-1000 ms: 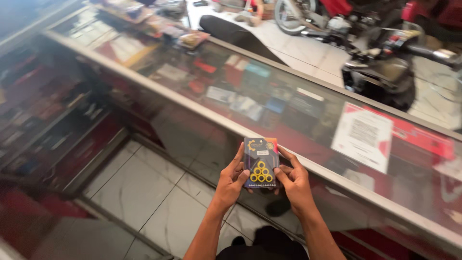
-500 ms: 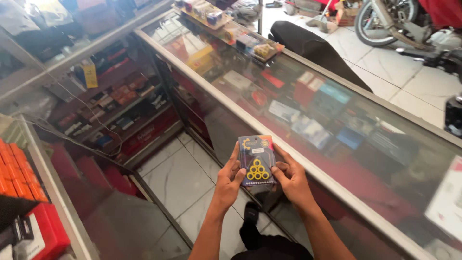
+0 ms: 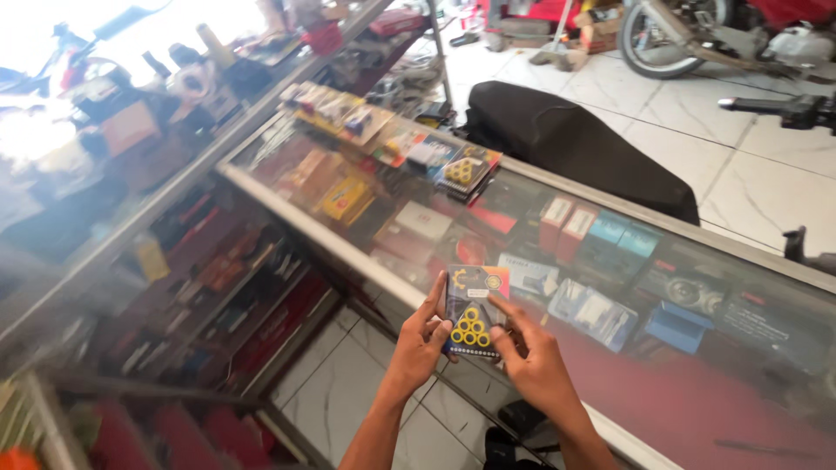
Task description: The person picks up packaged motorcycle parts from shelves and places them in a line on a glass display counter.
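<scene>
A dark blister pack (image 3: pixel 474 312) of yellow rollers sits over the glass worktop (image 3: pixel 697 383) edge, left hand (image 3: pixel 420 341) and right hand (image 3: pixel 533 365) clamped on its sides; best kept level, thumbs off the rollers

Glass display counters (image 3: pixel 610 287) meeting at a corner, white tiled floor (image 3: pixel 740 165) beyond, strong daylight top left, possibly a motorcycle (image 3: pixel 697 30) parked behind.
</scene>
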